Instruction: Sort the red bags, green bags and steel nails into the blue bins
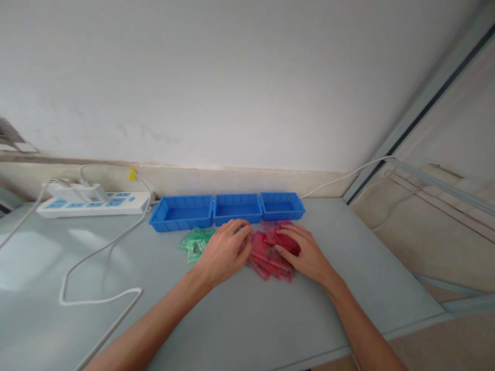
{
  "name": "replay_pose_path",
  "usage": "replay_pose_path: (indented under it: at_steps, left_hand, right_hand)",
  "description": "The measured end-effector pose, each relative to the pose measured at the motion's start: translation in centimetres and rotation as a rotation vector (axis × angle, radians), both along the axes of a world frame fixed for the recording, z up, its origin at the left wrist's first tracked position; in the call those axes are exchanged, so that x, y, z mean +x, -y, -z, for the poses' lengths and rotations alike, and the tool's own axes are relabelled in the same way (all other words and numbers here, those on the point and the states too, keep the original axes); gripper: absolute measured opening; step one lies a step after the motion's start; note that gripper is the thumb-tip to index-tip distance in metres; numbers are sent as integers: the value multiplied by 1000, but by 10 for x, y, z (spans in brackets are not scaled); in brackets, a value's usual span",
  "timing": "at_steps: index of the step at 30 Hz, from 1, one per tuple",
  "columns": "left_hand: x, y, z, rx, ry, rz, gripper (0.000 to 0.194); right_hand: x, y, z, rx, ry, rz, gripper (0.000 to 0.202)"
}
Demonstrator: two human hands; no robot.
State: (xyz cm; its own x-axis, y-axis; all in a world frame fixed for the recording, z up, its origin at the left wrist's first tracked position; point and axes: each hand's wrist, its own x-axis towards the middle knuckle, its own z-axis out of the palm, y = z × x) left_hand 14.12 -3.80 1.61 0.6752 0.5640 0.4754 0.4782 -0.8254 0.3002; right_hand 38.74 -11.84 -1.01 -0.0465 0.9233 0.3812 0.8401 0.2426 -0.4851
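A pile of small red plastic bags (266, 257) lies on the grey table in front of the blue trays. My right hand (307, 252) is closed on a red plastic bag at the right of the pile, thumb below and fingers over it. At the pile's left edge is my left hand (228, 250), its fingers curled towards the thumb. A bit of see-through plastic shows between them, but what they grip is largely hidden. Small green plastic bags (196, 242) with dark print lie just left of that hand, partly covered by it.
Three blue trays, the left (181, 224), middle (237, 208) and right (282, 208), stand in a row near the wall. A white power strip (131, 206) with plugs sits at the left. Its white cable (102, 301) winds across the table (247, 330). A metal frame (402, 129) rises at right.
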Motion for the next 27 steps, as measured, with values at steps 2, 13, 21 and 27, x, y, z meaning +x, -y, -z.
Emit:
replay_pose_path:
  at_steps: [2, 13, 21, 27]
  left_hand:
    - [-6, -1, 3, 12, -44, 6, 20]
    - [-35, -11, 20, 60, -60, -66, 23]
    - [-42, -14, 32, -12, -26, -61, 22]
    - [-41, -11, 33, -45, -22, -71, 20]
  right_hand:
    - [-2, -2, 0, -30, -45, -83, 30]
    - [-42, -45, -45, 198, -201, -63, 20]
    - [-81, -78, -23, 418, -99, 62, 49]
    - [-84, -67, -6, 476, 95, -70, 45]
